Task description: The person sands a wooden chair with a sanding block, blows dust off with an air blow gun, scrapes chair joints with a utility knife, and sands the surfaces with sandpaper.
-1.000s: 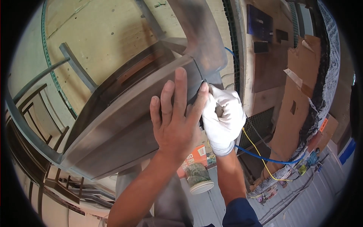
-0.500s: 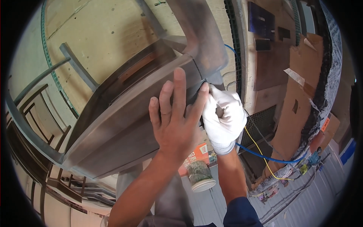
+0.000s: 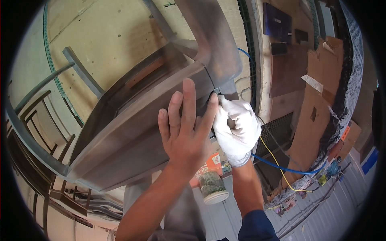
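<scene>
A brown-grey wooden chair frame (image 3: 132,138) lies tilted in front of me, its curved leg (image 3: 219,48) joining the broad rail at a dark seam. My left hand (image 3: 183,134), bare, rests against the rail with fingers spread, its index fingertip close to that joint. In a white glove, my right hand (image 3: 236,128) is closed in a pinch just below the seam, touching the corner beside the left index finger. A small dark edge shows at the fingertips; what the glove holds is mostly hidden.
Below the hands stand a clear tub (image 3: 212,186) with a pale rim and an orange box (image 3: 214,161). A blue hose (image 3: 277,163) and yellow cord (image 3: 284,178) run on the right beside torn cardboard (image 3: 311,132). More wooden frames (image 3: 30,160) stand at left.
Both hands have shifted slightly down and left along the joint, the gloved one still pinched. The chair frame stays nearly where it was.
</scene>
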### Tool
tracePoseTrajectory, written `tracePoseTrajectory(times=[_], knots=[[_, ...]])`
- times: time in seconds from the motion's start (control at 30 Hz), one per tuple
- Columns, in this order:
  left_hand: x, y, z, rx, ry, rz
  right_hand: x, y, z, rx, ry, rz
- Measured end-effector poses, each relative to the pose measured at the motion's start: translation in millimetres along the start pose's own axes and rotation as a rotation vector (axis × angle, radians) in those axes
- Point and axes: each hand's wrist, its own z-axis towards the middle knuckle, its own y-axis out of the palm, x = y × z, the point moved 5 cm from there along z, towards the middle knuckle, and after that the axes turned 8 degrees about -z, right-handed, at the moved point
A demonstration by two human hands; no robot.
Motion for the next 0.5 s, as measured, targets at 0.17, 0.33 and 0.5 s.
tracePoseTrajectory(times=[0.17,0.33,0.5], knots=[[0.5,2.4,5.2,0.124,0.019,-0.038,-4.7,3.0,-0.3,0.040,0.080,0.008],[0.3,0.2,2.1,0.068,0.003,-0.037,0.4,-1.1,1.1,0.016,0.051,-0.013],[1.4,3.3,1.5,0.053,0.010,-0.006,-3.2,1.6,1.0,-0.007,0.098,0.004]])
